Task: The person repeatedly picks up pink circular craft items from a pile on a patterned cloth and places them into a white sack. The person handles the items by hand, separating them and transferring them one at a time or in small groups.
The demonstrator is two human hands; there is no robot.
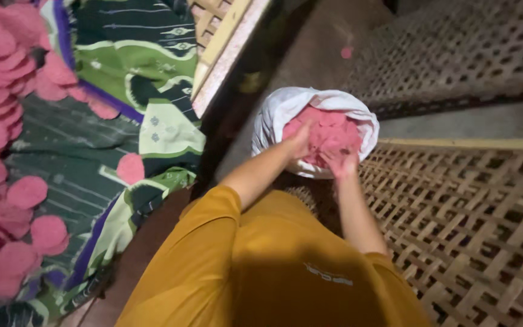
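Observation:
A white cloth-lined container (273, 118) sits ahead of me, filled with thin pink round discs (328, 130). Both my arms reach into it from my mustard-yellow sleeves. My left hand (301, 140) lies on the left side of the pile, its fingertips buried among the discs. At the near rim, my right hand (341, 162) has its fingers curled around a few discs.
To the left, a green and purple patterned cloth (116, 66) carries many pink discs (28, 192) laid flat. Woven bamboo lattice racks lie at the right (473, 224) and far right (455, 54). A wooden frame (225, 48) stands between the cloth and a dark floor strip.

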